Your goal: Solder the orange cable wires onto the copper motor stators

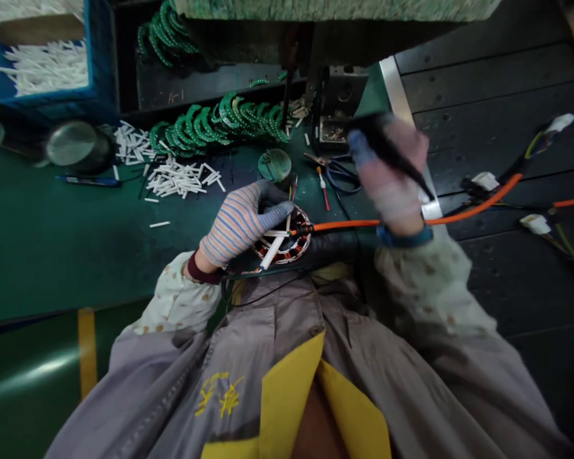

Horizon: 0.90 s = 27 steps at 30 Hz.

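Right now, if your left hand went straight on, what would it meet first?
Probably the thin coloured wires rising from the stator, just past the left hand's fingertips; depth is unclear.

We're live on a factory workshop floor! A green matted worktop [38, 255] carries loose white plastic sleeves [175, 180] and stacked curved green parts [217, 124], and there's a copper-wound motor stator [299, 245] beside a blue plastic crate [43, 95].
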### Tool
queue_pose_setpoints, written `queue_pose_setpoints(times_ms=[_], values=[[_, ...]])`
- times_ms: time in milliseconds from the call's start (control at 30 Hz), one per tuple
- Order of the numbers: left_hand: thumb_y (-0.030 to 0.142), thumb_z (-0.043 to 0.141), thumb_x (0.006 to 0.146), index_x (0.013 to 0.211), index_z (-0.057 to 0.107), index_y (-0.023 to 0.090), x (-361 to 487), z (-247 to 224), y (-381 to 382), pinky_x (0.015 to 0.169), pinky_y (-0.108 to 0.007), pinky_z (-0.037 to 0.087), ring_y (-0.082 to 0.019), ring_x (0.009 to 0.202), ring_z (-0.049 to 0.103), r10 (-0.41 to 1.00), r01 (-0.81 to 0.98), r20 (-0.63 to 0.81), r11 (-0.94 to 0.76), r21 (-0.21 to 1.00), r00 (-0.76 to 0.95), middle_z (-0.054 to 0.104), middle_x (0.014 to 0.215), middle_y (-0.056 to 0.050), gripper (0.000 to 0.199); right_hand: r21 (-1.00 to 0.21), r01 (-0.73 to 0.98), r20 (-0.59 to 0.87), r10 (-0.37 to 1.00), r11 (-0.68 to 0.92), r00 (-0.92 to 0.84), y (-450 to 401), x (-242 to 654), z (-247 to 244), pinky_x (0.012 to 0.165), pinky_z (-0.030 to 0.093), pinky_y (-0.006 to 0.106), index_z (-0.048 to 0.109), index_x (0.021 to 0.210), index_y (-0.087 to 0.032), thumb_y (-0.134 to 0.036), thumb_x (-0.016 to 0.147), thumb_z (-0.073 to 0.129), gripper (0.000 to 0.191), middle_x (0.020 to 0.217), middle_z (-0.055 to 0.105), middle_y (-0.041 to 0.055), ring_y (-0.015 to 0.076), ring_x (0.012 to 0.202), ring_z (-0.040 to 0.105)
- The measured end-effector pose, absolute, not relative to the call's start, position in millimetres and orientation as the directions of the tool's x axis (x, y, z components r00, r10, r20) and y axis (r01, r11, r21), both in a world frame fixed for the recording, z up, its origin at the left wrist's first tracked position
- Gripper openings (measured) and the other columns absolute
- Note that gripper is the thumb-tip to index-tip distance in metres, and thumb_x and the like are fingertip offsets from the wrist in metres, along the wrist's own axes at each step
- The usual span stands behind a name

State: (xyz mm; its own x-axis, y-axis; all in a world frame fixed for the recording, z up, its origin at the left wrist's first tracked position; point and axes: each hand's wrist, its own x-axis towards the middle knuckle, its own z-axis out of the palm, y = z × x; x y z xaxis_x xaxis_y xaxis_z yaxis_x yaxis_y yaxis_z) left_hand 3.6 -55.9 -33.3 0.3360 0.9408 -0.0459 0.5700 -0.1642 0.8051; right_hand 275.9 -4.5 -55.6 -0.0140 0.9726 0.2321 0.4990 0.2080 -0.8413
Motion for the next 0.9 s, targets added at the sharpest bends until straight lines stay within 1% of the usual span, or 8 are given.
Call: queue_pose_setpoints(times_ms=[67,167,300,433,500,667,767,900], values=[[0.05,0.071,0.104,0.101,0.076,0.02,6.5,-34.9,-62.6,0.087,-0.031,0.06,-0.023,0.09,0.074,0.946,0.581,-0.019,-0.183,0.793,0.324,0.079,0.094,-0.004,0.031,-0.797,0.547,0.301,0.954,0.258,-0.011,-43.9,255.3,-54.4,0.113,0.058,0.055,0.083,0.111,-0.031,-0.053,0.108,0.065,0.028,0.12,0.085,0.0094,0.0352,0.118,0.077],[0.047,0.069,0.105,0.103,0.076,0.021,11.8,-35.3,-69.4,0.085,-0.032,0.059,-0.023,0.088,0.074,0.95,0.6,0.031,-0.222,0.769,0.311,0.079,0.093,-0.003,0.027,-0.786,0.553,0.291,0.955,0.276,-0.063,-81.2,221.0,-60.7,0.11,0.063,0.057,0.085,0.109,-0.034,-0.054,0.107,0.068,0.026,0.117,0.084,0.0084,0.0362,0.117,0.078],[0.04,0.071,0.105,0.105,0.075,0.023,17.5,-32.7,-69.1,0.086,-0.035,0.06,-0.023,0.088,0.075,0.954,0.647,0.087,-0.259,0.717,0.286,0.078,0.093,-0.003,0.018,-0.803,0.575,0.264,0.959,0.159,0.102,-78.2,196.6,-69.7,0.115,0.063,0.054,0.082,0.106,-0.035,-0.046,0.11,0.066,0.02,0.12,0.08,0.0082,0.0332,0.124,0.075],[0.039,0.074,0.106,0.105,0.074,0.023,15.7,-34.0,-66.7,0.086,-0.039,0.06,-0.025,0.086,0.074,0.951,0.642,0.093,-0.268,0.718,0.294,0.078,0.092,-0.003,0.016,-0.838,0.519,0.391,0.849,0.169,0.355,-75.3,195.5,-75.7,0.106,0.066,0.053,0.078,0.104,-0.031,-0.043,0.116,0.044,0.038,0.109,0.077,0.0108,0.0313,0.112,0.077],[0.038,0.074,0.105,0.103,0.073,0.023,11.2,-37.4,-66.3,0.083,-0.04,0.06,-0.025,0.083,0.073,0.953,0.605,0.099,-0.26,0.752,0.287,0.077,0.09,-0.002,0.015,-0.822,0.53,0.457,0.798,0.21,0.392,-86.5,190.3,-79.2,0.104,0.065,0.055,0.078,0.102,-0.03,-0.045,0.116,0.043,0.041,0.107,0.075,0.0117,0.0327,0.11,0.077],[0.037,0.073,0.106,0.103,0.074,0.022,-3.9,-42.9,-57.5,0.087,-0.036,0.062,-0.023,0.089,0.074,0.972,0.586,0.089,-0.204,0.784,0.218,0.078,0.095,-0.003,0.016,-0.755,0.568,0.556,0.779,0.327,0.29,-106.5,161.4,-92.0,0.11,0.062,0.061,0.086,0.115,-0.027,-0.045,0.11,0.054,0.037,0.119,0.072,0.0155,0.039,0.12,0.073],[0.033,0.074,0.105,0.104,0.076,0.021,-10.1,-42.6,-47.5,0.088,-0.035,0.062,-0.023,0.091,0.074,0.977,0.579,0.094,-0.19,0.793,0.193,0.079,0.098,-0.003,0.012,-0.71,0.659,0.493,0.842,0.246,0.217,-95.1,162.2,-93.7,0.116,0.06,0.061,0.088,0.126,-0.029,-0.039,0.109,0.051,0.041,0.126,0.072,0.0158,0.0399,0.127,0.07],[0.03,0.074,0.103,0.105,0.076,0.021,-10.6,-42.2,-41.7,0.089,-0.034,0.062,-0.023,0.092,0.074,0.976,0.568,0.087,-0.189,0.801,0.201,0.078,0.096,-0.002,0.009,-0.657,0.705,0.407,0.913,0.268,0.033,-76.0,179.7,-87.5,0.12,0.057,0.065,0.087,0.133,-0.036,-0.039,0.107,0.061,0.037,0.125,0.074,0.0135,0.0414,0.129,0.068]])
